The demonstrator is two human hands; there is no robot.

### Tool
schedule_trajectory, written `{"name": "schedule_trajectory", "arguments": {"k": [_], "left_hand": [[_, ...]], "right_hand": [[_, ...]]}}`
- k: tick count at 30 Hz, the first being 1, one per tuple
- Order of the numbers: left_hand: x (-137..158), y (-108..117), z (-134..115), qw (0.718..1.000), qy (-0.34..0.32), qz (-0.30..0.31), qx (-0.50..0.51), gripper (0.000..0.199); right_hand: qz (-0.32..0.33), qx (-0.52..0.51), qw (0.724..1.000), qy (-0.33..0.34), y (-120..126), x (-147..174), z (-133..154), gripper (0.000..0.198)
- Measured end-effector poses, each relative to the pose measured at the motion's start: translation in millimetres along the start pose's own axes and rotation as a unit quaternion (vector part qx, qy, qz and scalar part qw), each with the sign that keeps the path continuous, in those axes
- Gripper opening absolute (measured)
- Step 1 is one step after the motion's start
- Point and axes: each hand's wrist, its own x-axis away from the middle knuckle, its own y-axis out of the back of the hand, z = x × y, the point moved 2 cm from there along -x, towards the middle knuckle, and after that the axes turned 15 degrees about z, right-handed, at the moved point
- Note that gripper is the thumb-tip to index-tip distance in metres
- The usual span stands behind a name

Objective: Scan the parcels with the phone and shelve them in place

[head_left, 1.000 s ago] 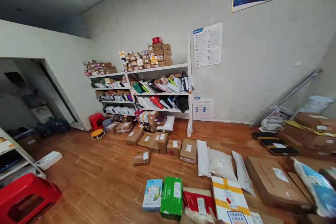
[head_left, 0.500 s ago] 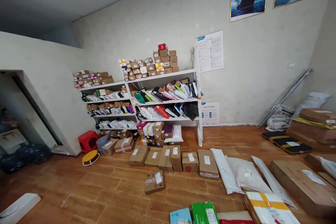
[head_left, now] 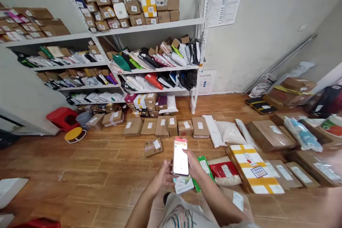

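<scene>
A smartphone (head_left: pixel 181 158) with a lit, mostly white screen is held upright in front of my body. My right hand (head_left: pixel 193 163) grips it along its right side, the thumb lying over the screen and the other fingers hidden behind. Beside the phone's lower left edge is my left hand (head_left: pixel 163 175), its fingers apart and slightly curled; whether they touch the phone I cannot tell. Below the phone lie a pale flat packet (head_left: pixel 184 185) and a green packet (head_left: pixel 204 167) on the floor.
White shelving (head_left: pixel 149 27) full of labelled parcels stands against the wall. A row of cardboard boxes (head_left: pixel 162 126) lines the floor before it, with a small box (head_left: pixel 153 147) nearer. A yellow-taped white box (head_left: pixel 253 169) lies right; a red stool (head_left: pixel 62 118) stands left.
My view has tilted down and come closer to the shelves. Both hands and the smartphone have come into view; none of them showed before.
</scene>
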Motion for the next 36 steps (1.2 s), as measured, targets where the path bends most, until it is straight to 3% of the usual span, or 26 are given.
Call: {"name": "schedule_trajectory", "arguments": {"k": [4,7,13,19,22,27,31,36], "left_hand": [[-21.5,41.1,-60.6,0.995,-0.046,0.047,0.076,0.115],[-18.7,76.6,-92.1,0.989,-0.077,0.053,0.116,0.101],[-26.3,149.9,-145.7,0.984,-0.097,0.022,0.145,0.078],[-28.4,246.2,-201.6,0.983,-0.077,0.065,0.151,0.075],[-25.9,298.0,-233.7,0.984,-0.072,0.082,0.145,0.073],[-30.3,370.4,-283.5,0.980,-0.069,0.125,0.142,0.073],[-44.2,412.7,-309.1,0.976,-0.055,0.150,0.151,0.071],[-76.2,438.5,-328.3,0.969,-0.025,0.191,0.151,0.072]], "right_hand": [[0.003,0.037,0.997,0.066,-49.7,-70.0,-0.8,0.021],[0.014,0.064,0.995,0.082,-78.4,-114.2,-3.3,0.031],[0.015,0.113,0.989,0.092,-121.6,-189.1,-11.8,0.025],[0.002,0.216,0.967,0.134,-164.8,-276.4,-24.5,0.023],[-0.033,0.224,0.964,0.137,-193.9,-323.9,-32.3,0.017],[-0.074,0.215,0.962,0.153,-241.9,-390.1,-35.4,0.026],[-0.055,0.214,0.959,0.178,-261.8,-425.1,-30.5,0.032],[-0.035,0.179,0.962,0.203,-259.4,-446.8,-24.0,0.065]]}}
